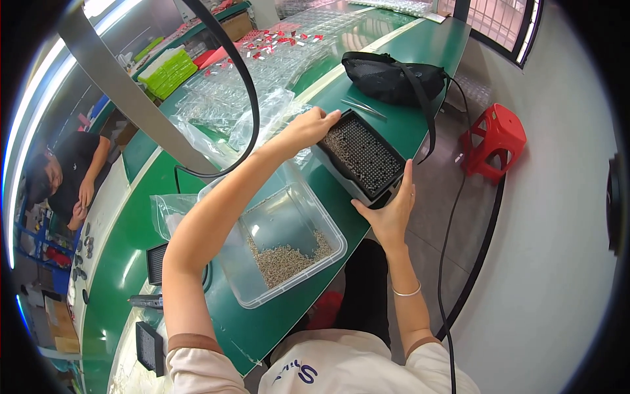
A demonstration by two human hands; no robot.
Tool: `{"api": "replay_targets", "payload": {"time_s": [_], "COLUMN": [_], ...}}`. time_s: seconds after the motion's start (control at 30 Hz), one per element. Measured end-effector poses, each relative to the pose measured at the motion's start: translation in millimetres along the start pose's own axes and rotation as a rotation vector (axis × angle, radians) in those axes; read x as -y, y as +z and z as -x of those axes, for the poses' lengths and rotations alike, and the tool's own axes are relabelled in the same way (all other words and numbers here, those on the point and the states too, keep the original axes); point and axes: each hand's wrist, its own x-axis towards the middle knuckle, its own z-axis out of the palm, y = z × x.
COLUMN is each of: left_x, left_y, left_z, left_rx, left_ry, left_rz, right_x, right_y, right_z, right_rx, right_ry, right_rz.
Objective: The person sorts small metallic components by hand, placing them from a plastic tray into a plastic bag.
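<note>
A black rectangular tray (379, 156) with a fine grid of holes is held between my two hands over the green table's right edge. Small brown-grey grains lie scattered over its left part. My left hand (307, 131) grips the far left corner, thumb on the rim. At the near right end, my right hand (390, 222) has its thumb and fingers around the corner. A deep black or grey side shows under the grid. Left of the tray stands a clear plastic bin (275, 220), with loose grains (287, 262) heaped along its near side.
Tweezers (364, 108) and a black bag (397, 80) lie beyond the tray. Clear plastic sheets (226, 98) cover the far table. A black cable (252, 85) hangs across the view. A red stool (493, 141) stands right; a co-worker (72, 167) sits left.
</note>
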Motion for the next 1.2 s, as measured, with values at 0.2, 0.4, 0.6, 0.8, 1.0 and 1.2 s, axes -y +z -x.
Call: {"api": "replay_targets", "payload": {"time_s": [0.2,0.4,0.6,0.8,1.0,1.2], "left_x": [1,3,-3,1,6,10], "left_y": [-1,-1,0,-2,2,4], "left_z": [-2,-3,-1,-1,-5,-13], "left_rx": [-0.079,0.001,0.087,0.122,0.135,0.067], "left_ry": [0.038,-0.026,-0.074,-0.082,-0.165,-0.113], "left_rz": [-0.017,-0.087,-0.085,-0.064,-0.117,-0.095], "right_x": [-3,6,-3,7,23,13], "right_y": [2,-1,-1,-6,-15,-4], "right_z": [-5,-7,-12,-14,-11,-10], "right_rx": [0.009,0.001,0.029,0.044,0.111,0.066], "right_ry": [0.026,0.015,-0.003,-0.010,0.017,-0.049], "right_rz": [-0.152,-0.178,-0.220,-0.193,0.010,0.173]}}
